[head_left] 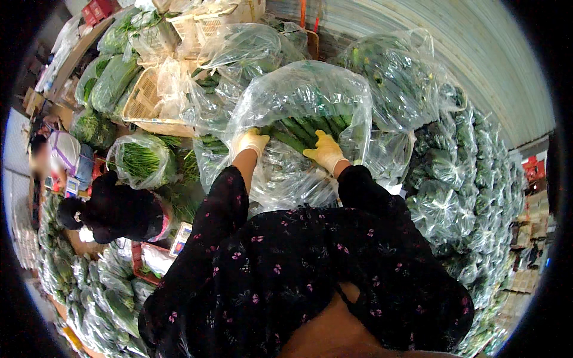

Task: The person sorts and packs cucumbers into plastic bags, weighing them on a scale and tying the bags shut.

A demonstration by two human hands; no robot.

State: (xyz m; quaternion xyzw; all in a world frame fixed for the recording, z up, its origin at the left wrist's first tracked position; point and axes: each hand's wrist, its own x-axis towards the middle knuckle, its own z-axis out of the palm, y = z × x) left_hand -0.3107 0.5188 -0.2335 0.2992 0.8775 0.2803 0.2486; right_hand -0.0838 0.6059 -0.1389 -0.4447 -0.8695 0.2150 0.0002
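A large clear plastic bag (304, 83) lies open in front of me, with several long dark-green cucumbers (296, 129) side by side in its mouth. My left hand (249, 141), in a pale yellowish glove, is closed at the left edge of the opening, on the bag's film and close to the end of a cucumber. Gloved the same way, my right hand (326, 152) reaches in from the right, thumb and fingers around a cucumber among the others. Its fingertips are partly hidden between them. Crumpled film (292, 179) bunches below both hands.
More bagged green vegetables (388, 77) lie behind, and stacked bags (444, 203) line the right. A yellowish plastic crate (143, 98) stands at the left, near bagged leafy greens (140, 160). A person in black (122, 206) bends there; another person (68, 152) is farther off. A corrugated wall (495, 53) rises behind.
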